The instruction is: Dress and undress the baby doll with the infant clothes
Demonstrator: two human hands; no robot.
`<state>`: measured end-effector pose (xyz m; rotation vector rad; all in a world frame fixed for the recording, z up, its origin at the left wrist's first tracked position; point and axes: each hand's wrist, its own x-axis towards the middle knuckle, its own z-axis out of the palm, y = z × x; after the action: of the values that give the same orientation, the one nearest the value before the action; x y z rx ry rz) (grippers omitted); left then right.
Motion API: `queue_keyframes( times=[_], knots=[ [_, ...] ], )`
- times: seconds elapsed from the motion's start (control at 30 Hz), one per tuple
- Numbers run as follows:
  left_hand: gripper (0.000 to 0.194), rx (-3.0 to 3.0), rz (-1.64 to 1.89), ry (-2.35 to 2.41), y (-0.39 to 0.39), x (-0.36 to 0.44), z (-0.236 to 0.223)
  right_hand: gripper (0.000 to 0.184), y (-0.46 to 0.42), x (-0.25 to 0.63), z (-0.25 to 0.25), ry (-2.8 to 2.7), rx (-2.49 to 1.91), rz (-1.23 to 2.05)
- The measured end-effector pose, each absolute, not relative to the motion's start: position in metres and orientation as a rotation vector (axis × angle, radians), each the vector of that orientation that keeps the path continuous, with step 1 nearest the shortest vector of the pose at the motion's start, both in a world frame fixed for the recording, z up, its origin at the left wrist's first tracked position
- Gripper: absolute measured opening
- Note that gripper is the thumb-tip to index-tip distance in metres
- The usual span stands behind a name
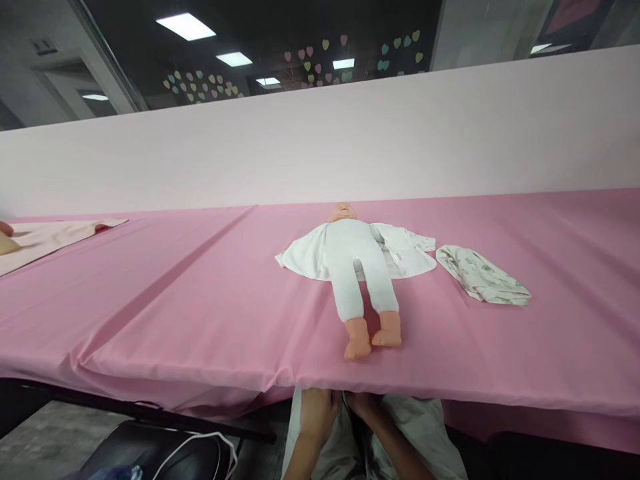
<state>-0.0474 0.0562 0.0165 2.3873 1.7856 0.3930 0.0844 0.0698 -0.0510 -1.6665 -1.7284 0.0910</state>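
A baby doll (pixel 353 267) lies on its back on the pink tablecloth (pixel 200 300), feet toward me, in white leggings. An open white garment (pixel 405 257) is spread under its body. A folded patterned cloth (pixel 480 275) lies to the doll's right. My left hand (pixel 316 408) and my right hand (pixel 367 405) rest low in my lap below the table's front edge. They touch each other, and their fingers are hidden under the edge.
A pale pink cloth (pixel 47 239) lies at the far left of the table, with part of another person's hand (pixel 6 239) on it. A pink partition wall (pixel 320 140) stands behind the table. A dark chair with a white cable (pixel 190 450) is at the lower left.
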Motion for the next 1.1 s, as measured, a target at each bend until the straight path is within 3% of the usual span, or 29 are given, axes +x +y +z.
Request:
queue_keyframes(
  times=[0.27,1.1],
  knots=[
    [0.03,2.383,0.374,1.8,0.055,-0.047,0.021,0.049,0.076,0.085,-0.07,-1.718,-1.667,0.052],
    [0.031,2.388,0.345,1.799,0.056,-0.047,0.018,0.046,0.073,0.081,-0.043,-1.682,-1.69,0.092]
  ],
)
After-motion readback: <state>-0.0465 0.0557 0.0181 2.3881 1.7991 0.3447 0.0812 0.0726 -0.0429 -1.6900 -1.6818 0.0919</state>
